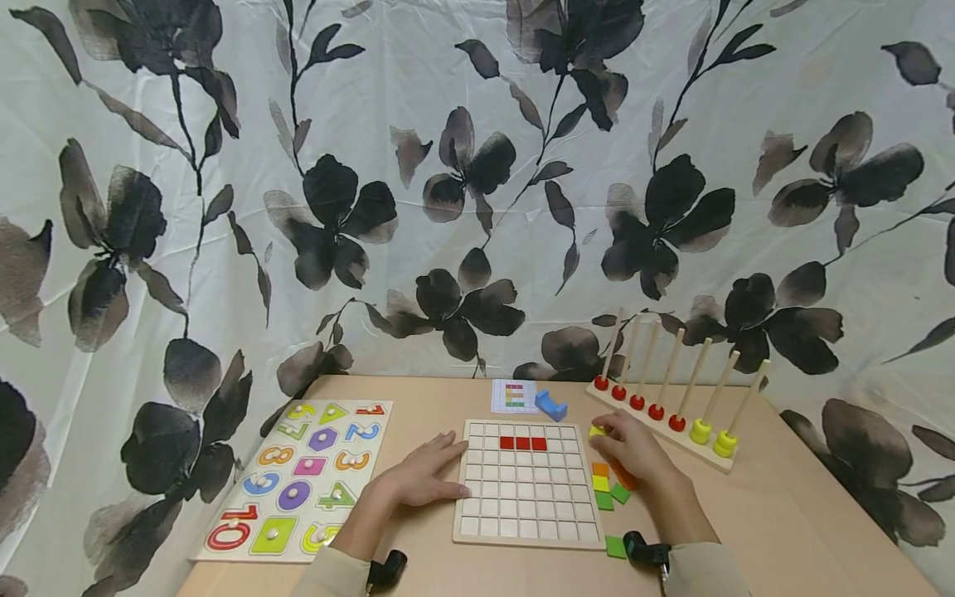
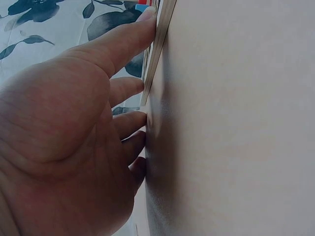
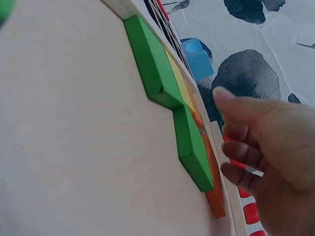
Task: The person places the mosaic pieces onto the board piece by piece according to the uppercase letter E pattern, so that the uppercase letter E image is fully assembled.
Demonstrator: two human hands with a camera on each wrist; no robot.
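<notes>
A white gridded wooden board [image 1: 522, 506] lies on the table, with three red square tiles [image 1: 523, 444] side by side in one of its upper rows. My left hand [image 1: 425, 473] rests at the board's left edge, thumb and fingertips against the rim, fingers mostly straight. Beyond the board's right edge, my right hand [image 1: 634, 444] pinches a small yellow tile [image 1: 596, 431] between thumb and fingertips; most of it is hidden in the right wrist view. Beneath that hand lie loose orange [image 1: 600, 469], yellow [image 1: 600, 483] and green tiles [image 3: 152, 69].
Behind the board lie a small pattern card [image 1: 504, 396] and a blue plastic piece [image 1: 550, 405]. A pegged stand [image 1: 716, 458] with red and yellow beads stands at back right. A number puzzle board [image 1: 257, 514] lies left. Another green tile [image 1: 615, 546] sits near the right wrist.
</notes>
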